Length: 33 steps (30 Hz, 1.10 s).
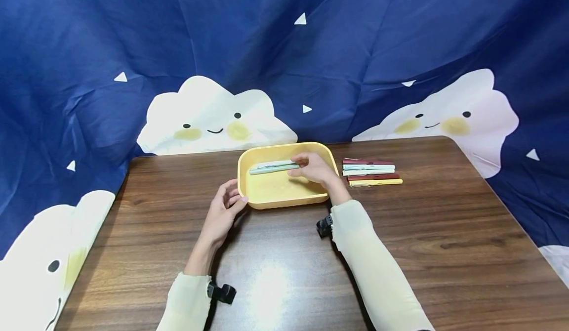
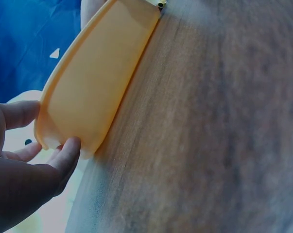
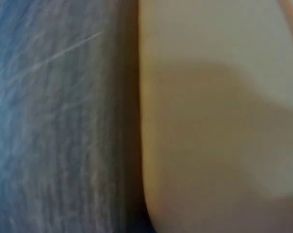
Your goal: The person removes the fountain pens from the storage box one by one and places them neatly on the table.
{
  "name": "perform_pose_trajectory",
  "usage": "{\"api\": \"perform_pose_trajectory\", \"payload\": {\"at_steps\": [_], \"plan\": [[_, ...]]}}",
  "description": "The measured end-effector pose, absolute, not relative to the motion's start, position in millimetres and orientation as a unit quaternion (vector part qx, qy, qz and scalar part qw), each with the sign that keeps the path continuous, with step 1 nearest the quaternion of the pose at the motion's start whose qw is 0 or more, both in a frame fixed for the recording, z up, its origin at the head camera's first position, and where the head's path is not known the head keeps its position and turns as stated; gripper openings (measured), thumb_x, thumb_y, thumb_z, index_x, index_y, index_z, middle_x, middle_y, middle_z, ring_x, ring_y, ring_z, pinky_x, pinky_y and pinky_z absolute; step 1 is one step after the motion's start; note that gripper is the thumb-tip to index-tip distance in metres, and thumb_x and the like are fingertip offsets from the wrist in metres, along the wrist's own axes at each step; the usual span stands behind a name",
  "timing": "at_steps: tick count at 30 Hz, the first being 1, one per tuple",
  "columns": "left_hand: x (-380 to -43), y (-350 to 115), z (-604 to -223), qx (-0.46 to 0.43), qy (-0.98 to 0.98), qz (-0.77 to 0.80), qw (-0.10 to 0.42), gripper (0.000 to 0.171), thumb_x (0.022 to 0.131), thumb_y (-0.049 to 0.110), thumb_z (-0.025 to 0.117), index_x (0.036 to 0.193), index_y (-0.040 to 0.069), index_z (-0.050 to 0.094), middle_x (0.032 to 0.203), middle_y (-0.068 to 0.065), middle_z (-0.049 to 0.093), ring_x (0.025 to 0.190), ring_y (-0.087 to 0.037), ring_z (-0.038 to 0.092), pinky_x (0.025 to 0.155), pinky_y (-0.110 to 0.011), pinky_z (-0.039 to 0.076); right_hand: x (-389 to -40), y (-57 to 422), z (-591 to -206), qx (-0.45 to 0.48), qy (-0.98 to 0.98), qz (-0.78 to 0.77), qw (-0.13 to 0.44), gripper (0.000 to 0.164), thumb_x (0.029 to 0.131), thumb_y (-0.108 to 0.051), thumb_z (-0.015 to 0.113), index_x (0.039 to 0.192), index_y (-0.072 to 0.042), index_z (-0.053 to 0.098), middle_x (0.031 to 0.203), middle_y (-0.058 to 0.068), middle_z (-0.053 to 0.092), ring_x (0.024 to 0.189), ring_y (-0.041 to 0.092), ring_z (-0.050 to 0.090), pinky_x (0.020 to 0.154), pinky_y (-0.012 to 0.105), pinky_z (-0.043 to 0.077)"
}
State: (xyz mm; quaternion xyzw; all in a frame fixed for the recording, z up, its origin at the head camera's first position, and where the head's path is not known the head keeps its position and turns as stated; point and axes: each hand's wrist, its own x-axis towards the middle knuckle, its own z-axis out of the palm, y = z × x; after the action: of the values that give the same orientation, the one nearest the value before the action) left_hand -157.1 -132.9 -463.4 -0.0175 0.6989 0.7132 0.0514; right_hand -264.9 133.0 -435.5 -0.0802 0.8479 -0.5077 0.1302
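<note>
A shallow yellow plastic basket (image 1: 284,203) stands on the wooden table. My left hand (image 1: 224,205) holds its left end, thumb near the front corner; the left wrist view shows the fingers (image 2: 68,150) about that end of the basket (image 2: 88,77). Inside, along the back, lie a light green pen (image 1: 271,169) and a whitish pen (image 1: 266,164). My right hand (image 1: 313,167) reaches in over the right side, thumb and fingers spread apart around the pens' right ends. Contact with them is unclear. The blurred right wrist view shows the basket wall (image 3: 199,121), without the hand.
Right of the basket, several capped pens lie side by side: dark red pens (image 1: 378,177), whitish pens (image 1: 371,172) and a yellow pen (image 1: 382,182). The table (image 1: 426,232) ends at a blue curtain (image 1: 329,74) with white clouds.
</note>
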Motion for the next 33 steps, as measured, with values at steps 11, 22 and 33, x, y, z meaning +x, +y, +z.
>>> {"api": "perform_pose_trajectory", "payload": {"at_steps": [11,22,33], "plan": [[-155.7,-133.4,-462.3,-0.016,0.699,0.713,0.047,0.058,0.097,0.000,0.064,0.149,0.003,0.039,0.135,-0.022,0.052,0.116,-0.027,0.052,0.091,-0.021,0.049,-266.6,127.1,-435.7,-0.118,0.913,-0.369,0.125,0.036,0.084,-0.010,0.079,0.118,0.001,0.071,0.113,0.014,0.070,0.102,0.027,0.060,0.093,0.037,0.047],[-155.5,-131.7,-462.2,-0.016,0.696,0.716,0.047,0.058,0.097,-0.001,0.064,0.149,0.003,0.039,0.134,-0.021,0.052,0.115,-0.027,0.052,0.090,-0.021,0.050,-267.9,124.9,-436.7,-0.111,0.930,-0.326,0.126,0.009,0.084,-0.006,0.078,0.091,-0.004,0.073,0.086,0.003,0.063,0.086,0.021,0.056,0.081,0.032,0.045],[-156.3,-132.5,-461.2,-0.017,0.698,0.714,0.052,0.059,0.097,0.000,0.064,0.150,0.003,0.038,0.136,-0.021,0.051,0.117,-0.027,0.051,0.089,-0.020,0.050,-267.0,127.1,-433.8,-0.097,0.914,-0.373,0.124,0.010,0.087,-0.009,0.077,0.096,-0.005,0.074,0.087,0.004,0.067,0.083,0.022,0.057,0.081,0.033,0.046]]}}
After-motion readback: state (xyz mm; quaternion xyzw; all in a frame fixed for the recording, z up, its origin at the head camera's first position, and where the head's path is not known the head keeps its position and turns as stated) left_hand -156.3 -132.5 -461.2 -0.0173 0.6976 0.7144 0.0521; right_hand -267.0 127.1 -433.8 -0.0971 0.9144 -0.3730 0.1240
